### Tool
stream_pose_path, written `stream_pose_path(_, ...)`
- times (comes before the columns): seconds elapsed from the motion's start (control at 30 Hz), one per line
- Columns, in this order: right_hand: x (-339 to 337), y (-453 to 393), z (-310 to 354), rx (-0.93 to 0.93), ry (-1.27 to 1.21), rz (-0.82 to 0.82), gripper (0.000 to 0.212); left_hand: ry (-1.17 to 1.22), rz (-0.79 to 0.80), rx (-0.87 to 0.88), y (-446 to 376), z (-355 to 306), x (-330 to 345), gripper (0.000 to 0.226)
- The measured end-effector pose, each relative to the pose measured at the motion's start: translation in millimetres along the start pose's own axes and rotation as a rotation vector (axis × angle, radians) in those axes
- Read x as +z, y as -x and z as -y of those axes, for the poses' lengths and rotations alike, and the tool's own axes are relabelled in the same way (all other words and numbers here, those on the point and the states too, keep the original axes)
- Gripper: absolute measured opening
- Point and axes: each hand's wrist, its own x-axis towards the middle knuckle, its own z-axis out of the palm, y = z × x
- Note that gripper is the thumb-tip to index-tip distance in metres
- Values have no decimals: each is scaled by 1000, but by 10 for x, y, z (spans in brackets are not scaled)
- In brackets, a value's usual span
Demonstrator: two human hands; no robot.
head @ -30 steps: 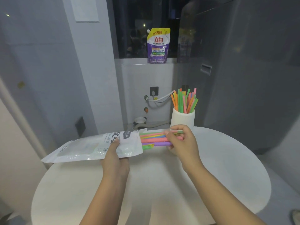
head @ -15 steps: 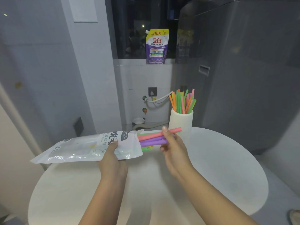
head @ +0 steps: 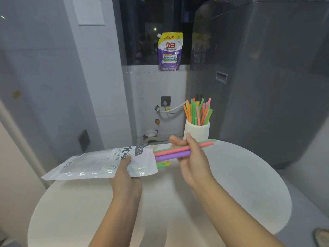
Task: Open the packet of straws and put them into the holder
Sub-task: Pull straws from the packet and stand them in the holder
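A: Pink, purple and green straws (head: 175,152) are sitting in the right hand (head: 193,157), fingers curled around their middle. Their left ends are resting at the mouth of the packet (head: 99,164), which the left hand (head: 127,172) is pinching near its open end, above the table (head: 231,184).

B: Where is the holder (head: 196,131)?

A: It is standing at the far edge of the table, just behind the right hand, already crowded with upright straws.

B: What is likely to fail?

A: Three risks. The grip is covering only a short span, so the straws may fan apart and one may slip. More green ends (head: 162,164) are poking from the packet mouth; tilting the packet could spill them. The holder looks light and full, so a knock or an off-angle insertion could tip it or catch on the straws inside.
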Motion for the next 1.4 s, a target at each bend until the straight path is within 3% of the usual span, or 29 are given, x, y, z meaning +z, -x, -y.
stream_pose_path(0.3, 88, -155, 420, -170, -248, -181, 47, -15, 22, -41, 14, 65, 27, 45)
stream_pose_path(0.7, 619, -337, 1358, -443, -7, -168, 45, 51, 51, -80, 60, 30, 49, 44)
stream_pose_path(0.93, 710, -345, 1873, -612, 106, -211, 35, 15, 69, -121, 61, 12, 25, 19)
stream_pose_path(1.23, 862, -449, 2041, -750, 260, -234, 34, 35, 76, -97, 68, -19, 24, 32)
stream_pose_path(1.4, 869, -594, 1926, -748, 371, -239, 34, 23, 85, -85, 30, -44, 9, 22)
